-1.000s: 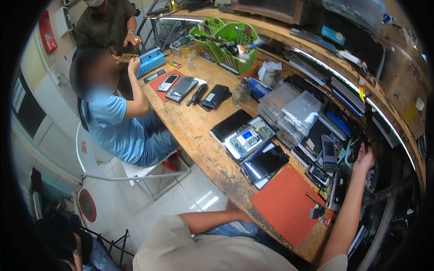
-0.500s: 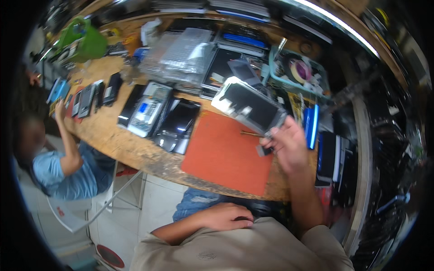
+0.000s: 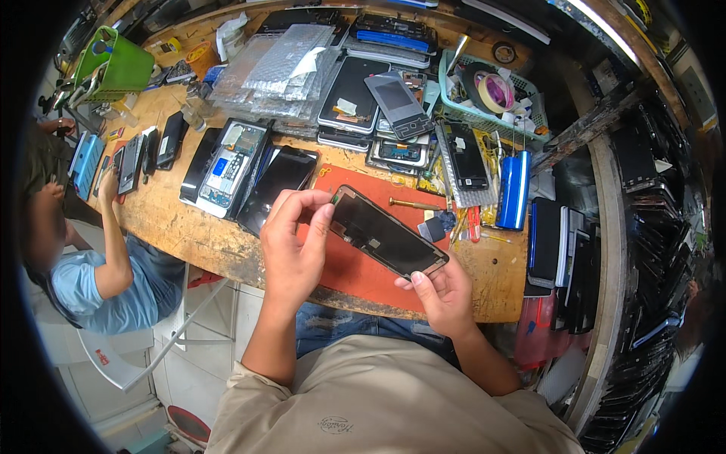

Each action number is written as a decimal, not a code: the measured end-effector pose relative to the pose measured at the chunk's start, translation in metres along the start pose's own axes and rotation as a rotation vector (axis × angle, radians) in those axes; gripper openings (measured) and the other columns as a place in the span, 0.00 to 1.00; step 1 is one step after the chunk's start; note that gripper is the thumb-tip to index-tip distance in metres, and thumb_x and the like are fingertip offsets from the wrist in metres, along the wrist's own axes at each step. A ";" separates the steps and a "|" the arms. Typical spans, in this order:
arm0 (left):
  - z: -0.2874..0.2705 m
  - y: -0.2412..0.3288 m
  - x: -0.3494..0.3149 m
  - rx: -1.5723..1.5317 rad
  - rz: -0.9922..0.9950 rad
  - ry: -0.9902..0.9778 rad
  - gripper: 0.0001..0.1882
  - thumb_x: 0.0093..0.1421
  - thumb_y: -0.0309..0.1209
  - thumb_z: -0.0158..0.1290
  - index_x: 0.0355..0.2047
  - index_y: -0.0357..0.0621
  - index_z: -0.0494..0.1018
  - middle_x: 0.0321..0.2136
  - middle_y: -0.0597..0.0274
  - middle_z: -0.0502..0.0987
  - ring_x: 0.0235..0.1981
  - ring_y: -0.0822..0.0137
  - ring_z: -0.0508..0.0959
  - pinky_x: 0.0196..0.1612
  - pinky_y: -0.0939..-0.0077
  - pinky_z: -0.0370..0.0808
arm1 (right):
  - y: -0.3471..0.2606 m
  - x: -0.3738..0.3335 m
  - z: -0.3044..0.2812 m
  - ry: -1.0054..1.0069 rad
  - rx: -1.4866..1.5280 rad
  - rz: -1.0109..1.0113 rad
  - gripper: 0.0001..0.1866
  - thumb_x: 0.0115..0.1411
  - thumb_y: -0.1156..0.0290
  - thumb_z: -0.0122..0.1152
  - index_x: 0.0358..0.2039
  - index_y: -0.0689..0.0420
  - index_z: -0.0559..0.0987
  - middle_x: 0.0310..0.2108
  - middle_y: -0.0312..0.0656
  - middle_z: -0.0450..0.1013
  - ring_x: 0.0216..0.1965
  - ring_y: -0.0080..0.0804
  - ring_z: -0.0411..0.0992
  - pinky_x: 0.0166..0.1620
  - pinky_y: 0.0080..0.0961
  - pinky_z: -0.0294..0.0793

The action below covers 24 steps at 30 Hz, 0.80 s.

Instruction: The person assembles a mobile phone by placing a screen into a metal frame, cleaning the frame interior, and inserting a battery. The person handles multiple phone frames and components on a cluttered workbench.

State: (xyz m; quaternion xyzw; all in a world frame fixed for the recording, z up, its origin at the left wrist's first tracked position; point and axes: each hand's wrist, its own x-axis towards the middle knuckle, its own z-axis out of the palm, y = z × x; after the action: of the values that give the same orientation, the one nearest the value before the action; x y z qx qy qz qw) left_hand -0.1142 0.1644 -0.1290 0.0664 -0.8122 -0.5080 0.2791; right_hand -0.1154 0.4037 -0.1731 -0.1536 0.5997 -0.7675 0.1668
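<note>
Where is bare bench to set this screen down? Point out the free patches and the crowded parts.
The flat orange-red work mat under the long black phone screen panel is mostly bare. The worn wooden bench top near its front edge, left of the mat, is bare too. Behind, it is crowded: the opened phone with blue parts, the clear plastic sleeves, the pale green mesh basket.

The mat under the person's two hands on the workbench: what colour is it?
The mat is red-orange, plain and unpatterned; the head view shows it best.

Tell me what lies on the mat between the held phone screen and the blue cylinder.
In the head view, between the phone screen and the blue cylinder lie a brass-coloured screwdriver and red-handled tools, on the red mat and bench beside it.
</note>
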 end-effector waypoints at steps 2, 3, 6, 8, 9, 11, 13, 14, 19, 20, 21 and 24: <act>0.002 -0.003 -0.005 -0.006 -0.033 -0.011 0.06 0.65 0.20 0.60 0.43 0.34 0.78 0.35 0.59 0.77 0.32 0.69 0.80 0.38 0.74 0.77 | 0.007 -0.003 0.002 0.016 -0.023 0.004 0.11 0.72 0.80 0.56 0.53 0.66 0.72 0.44 0.43 0.77 0.44 0.26 0.79 0.49 0.25 0.80; 0.004 -0.005 -0.008 -0.016 -0.050 -0.014 0.06 0.65 0.20 0.60 0.43 0.34 0.78 0.35 0.59 0.77 0.32 0.69 0.80 0.38 0.74 0.77 | 0.011 -0.003 0.005 0.032 -0.029 0.008 0.10 0.71 0.80 0.57 0.51 0.66 0.74 0.42 0.41 0.78 0.42 0.24 0.79 0.46 0.24 0.80; 0.007 -0.015 -0.016 -0.036 -0.111 -0.045 0.05 0.65 0.20 0.59 0.41 0.34 0.78 0.35 0.58 0.78 0.32 0.68 0.81 0.37 0.74 0.78 | 0.015 0.000 0.006 0.004 -0.351 -0.052 0.05 0.67 0.79 0.62 0.43 0.64 0.77 0.34 0.40 0.76 0.33 0.24 0.77 0.36 0.25 0.77; 0.010 -0.024 -0.020 -0.043 -0.189 -0.083 0.04 0.65 0.20 0.59 0.40 0.34 0.78 0.34 0.58 0.78 0.32 0.68 0.81 0.37 0.74 0.78 | 0.015 0.003 0.006 -0.014 -0.524 -0.132 0.04 0.65 0.79 0.64 0.38 0.64 0.78 0.30 0.40 0.74 0.28 0.26 0.74 0.30 0.28 0.72; 0.011 -0.028 -0.023 0.005 -0.180 -0.083 0.03 0.66 0.20 0.59 0.39 0.33 0.78 0.34 0.58 0.80 0.33 0.70 0.82 0.38 0.76 0.78 | 0.014 0.005 0.006 -0.011 -0.541 -0.181 0.04 0.64 0.79 0.65 0.37 0.63 0.78 0.28 0.41 0.73 0.25 0.27 0.72 0.28 0.30 0.70; 0.014 -0.036 -0.029 -0.065 -0.267 -0.126 0.03 0.68 0.20 0.58 0.41 0.33 0.78 0.36 0.63 0.79 0.35 0.75 0.79 0.41 0.80 0.77 | 0.012 0.007 0.007 -0.016 -0.571 -0.231 0.04 0.63 0.79 0.66 0.35 0.63 0.78 0.26 0.41 0.70 0.22 0.31 0.69 0.26 0.33 0.67; 0.017 -0.043 -0.033 -0.096 -0.323 -0.156 0.04 0.69 0.20 0.58 0.42 0.33 0.77 0.38 0.66 0.79 0.36 0.78 0.78 0.42 0.82 0.76 | 0.012 0.008 0.008 -0.039 -0.602 -0.224 0.05 0.62 0.79 0.66 0.35 0.63 0.77 0.25 0.42 0.68 0.21 0.35 0.68 0.25 0.35 0.66; 0.018 -0.046 -0.034 -0.091 -0.316 -0.159 0.04 0.69 0.20 0.57 0.43 0.33 0.77 0.38 0.66 0.79 0.37 0.78 0.78 0.42 0.82 0.76 | 0.012 0.008 0.009 -0.036 -0.606 -0.240 0.05 0.62 0.79 0.66 0.34 0.63 0.77 0.25 0.42 0.68 0.21 0.36 0.67 0.25 0.36 0.66; 0.024 -0.051 -0.036 -0.021 -0.226 -0.082 0.06 0.66 0.21 0.59 0.43 0.33 0.79 0.35 0.56 0.82 0.36 0.69 0.84 0.41 0.77 0.80 | 0.016 0.008 0.007 -0.054 -0.607 -0.232 0.05 0.62 0.80 0.67 0.36 0.65 0.78 0.26 0.42 0.70 0.22 0.30 0.69 0.25 0.29 0.66; 0.024 -0.051 -0.036 0.041 -0.183 -0.089 0.06 0.66 0.20 0.59 0.42 0.33 0.79 0.35 0.56 0.82 0.35 0.69 0.84 0.41 0.77 0.80 | 0.017 0.009 0.006 -0.053 -0.605 -0.238 0.05 0.62 0.80 0.67 0.36 0.65 0.78 0.26 0.42 0.70 0.22 0.29 0.69 0.25 0.29 0.66; 0.023 -0.050 -0.035 0.117 -0.145 -0.119 0.05 0.65 0.20 0.60 0.42 0.33 0.80 0.34 0.56 0.82 0.35 0.68 0.85 0.41 0.76 0.81 | 0.017 0.009 0.006 -0.050 -0.603 -0.240 0.05 0.62 0.80 0.67 0.36 0.65 0.78 0.26 0.42 0.70 0.22 0.29 0.69 0.25 0.29 0.66; 0.024 -0.046 -0.035 0.182 -0.118 -0.115 0.05 0.64 0.19 0.60 0.40 0.33 0.80 0.34 0.56 0.82 0.34 0.67 0.85 0.38 0.75 0.81 | 0.016 0.010 0.009 -0.022 -0.580 -0.225 0.05 0.62 0.80 0.66 0.36 0.65 0.78 0.26 0.42 0.71 0.22 0.28 0.69 0.25 0.29 0.66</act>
State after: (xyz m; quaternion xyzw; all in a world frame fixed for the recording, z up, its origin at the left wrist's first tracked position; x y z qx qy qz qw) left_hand -0.1055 0.1750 -0.1903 0.1100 -0.8642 -0.4509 0.1943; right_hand -0.1193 0.3884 -0.1863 -0.2685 0.7710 -0.5763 0.0364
